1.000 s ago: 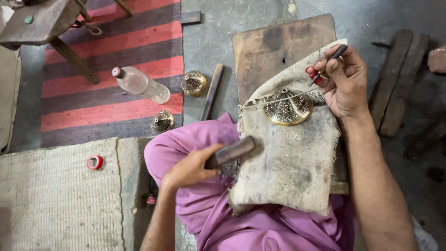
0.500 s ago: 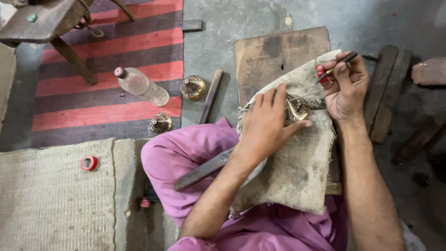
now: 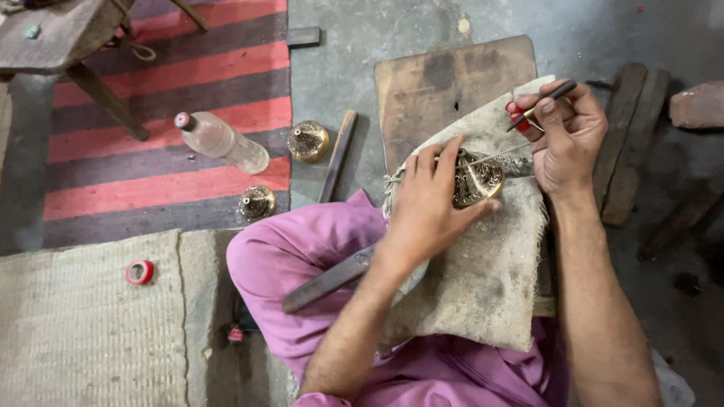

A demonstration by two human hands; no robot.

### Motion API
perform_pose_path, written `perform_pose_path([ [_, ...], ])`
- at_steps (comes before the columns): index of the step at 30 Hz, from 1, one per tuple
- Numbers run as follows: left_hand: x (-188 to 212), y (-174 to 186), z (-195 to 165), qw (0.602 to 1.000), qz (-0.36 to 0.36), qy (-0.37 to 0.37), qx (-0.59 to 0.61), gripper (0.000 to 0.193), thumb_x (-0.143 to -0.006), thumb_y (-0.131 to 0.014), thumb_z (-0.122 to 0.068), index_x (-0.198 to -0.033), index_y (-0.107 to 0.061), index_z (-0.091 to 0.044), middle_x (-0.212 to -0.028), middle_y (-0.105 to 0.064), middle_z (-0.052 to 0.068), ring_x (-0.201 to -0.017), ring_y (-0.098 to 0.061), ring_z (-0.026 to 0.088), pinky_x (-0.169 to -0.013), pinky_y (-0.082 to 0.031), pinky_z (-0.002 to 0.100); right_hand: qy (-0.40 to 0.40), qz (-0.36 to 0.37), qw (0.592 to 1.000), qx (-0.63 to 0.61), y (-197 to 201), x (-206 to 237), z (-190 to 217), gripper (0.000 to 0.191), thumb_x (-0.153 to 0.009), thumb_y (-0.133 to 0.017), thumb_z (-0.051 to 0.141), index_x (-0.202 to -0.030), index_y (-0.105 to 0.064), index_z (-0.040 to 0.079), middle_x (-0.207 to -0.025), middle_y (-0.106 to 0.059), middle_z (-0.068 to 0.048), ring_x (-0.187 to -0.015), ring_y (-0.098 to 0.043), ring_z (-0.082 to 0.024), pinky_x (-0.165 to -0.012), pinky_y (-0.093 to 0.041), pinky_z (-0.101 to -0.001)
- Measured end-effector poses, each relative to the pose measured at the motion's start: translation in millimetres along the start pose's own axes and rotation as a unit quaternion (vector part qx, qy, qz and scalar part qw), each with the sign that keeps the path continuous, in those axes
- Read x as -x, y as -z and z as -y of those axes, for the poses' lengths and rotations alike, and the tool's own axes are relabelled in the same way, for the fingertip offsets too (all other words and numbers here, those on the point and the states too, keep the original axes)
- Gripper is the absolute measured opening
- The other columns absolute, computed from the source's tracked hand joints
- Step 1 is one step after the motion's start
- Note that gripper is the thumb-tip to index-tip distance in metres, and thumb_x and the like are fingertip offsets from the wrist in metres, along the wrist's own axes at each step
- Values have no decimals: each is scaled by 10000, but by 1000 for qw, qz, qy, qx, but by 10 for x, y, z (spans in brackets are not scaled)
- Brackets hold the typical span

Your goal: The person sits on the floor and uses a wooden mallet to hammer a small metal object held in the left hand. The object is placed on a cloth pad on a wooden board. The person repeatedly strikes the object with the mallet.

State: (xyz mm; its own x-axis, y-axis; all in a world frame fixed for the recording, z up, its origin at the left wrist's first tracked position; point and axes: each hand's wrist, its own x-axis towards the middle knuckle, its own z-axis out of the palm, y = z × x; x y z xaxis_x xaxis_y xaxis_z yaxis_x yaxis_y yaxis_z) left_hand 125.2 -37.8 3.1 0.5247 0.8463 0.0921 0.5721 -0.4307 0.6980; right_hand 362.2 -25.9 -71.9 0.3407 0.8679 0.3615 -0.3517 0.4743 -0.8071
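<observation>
Two bare hands are working over a coarse burlap cloth (image 3: 483, 286) draped across the lap and a worn wooden board (image 3: 445, 83). Left hand (image 3: 430, 207) is lying palm down, fingers spread and curling onto a round pierced brass piece (image 3: 479, 181), steadying it on the cloth. Right hand (image 3: 569, 136) is pinching a thin dark engraving tool (image 3: 547, 98) with a red end, fingers clenched on it, tip slanting toward the brass. Flat dark metal bar (image 3: 332, 279) is resting on the purple-clad thigh under the left forearm. Clear plastic bottle (image 3: 222, 142), pink cap on, is lying on the striped rug; contents unclear. Two small brass domes (image 3: 309, 141) are sitting nearby beside a wooden stick (image 3: 338, 154). Red tape roll (image 3: 139, 271) is lying on the woven mat.
</observation>
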Motion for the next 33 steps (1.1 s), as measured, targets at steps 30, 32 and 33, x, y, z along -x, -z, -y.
perform_pose_path([
  [30, 1216, 749, 1268, 958, 212, 141, 134, 572, -780, -819, -233, -1264, -609, -11, -902, -748, 212, -784, -766, 238, -761, -577, 399, -4, 114, 857, 502, -1229, 382, 692, 244, -968, -789, 72, -1203, -740, 28, -1075, -794, -96, -968, -784, -157, -810, -639, -263],
  [32, 1199, 729, 1217, 959, 173, 165, 155, 505, -822, -805, -221, -1246, -626, -13, -873, -743, 222, -775, -693, 239, -743, -565, 404, -14, 120, 857, 501, -1231, 387, 686, 255, -968, -785, 76, -1215, -738, 33, -1082, -791, -93, -978, -783, -161, -826, -644, -263],
  [33, 1160, 717, 1191, 959, 152, 176, 165, 472, -843, -798, -216, -1237, -634, -14, -858, -741, 228, -770, -656, 239, -734, -559, 406, -16, 123, 856, 501, -1229, 377, 682, 261, -968, -784, 78, -1221, -737, 35, -1085, -789, -92, -983, -783, -163, -834, -646, -263],
])
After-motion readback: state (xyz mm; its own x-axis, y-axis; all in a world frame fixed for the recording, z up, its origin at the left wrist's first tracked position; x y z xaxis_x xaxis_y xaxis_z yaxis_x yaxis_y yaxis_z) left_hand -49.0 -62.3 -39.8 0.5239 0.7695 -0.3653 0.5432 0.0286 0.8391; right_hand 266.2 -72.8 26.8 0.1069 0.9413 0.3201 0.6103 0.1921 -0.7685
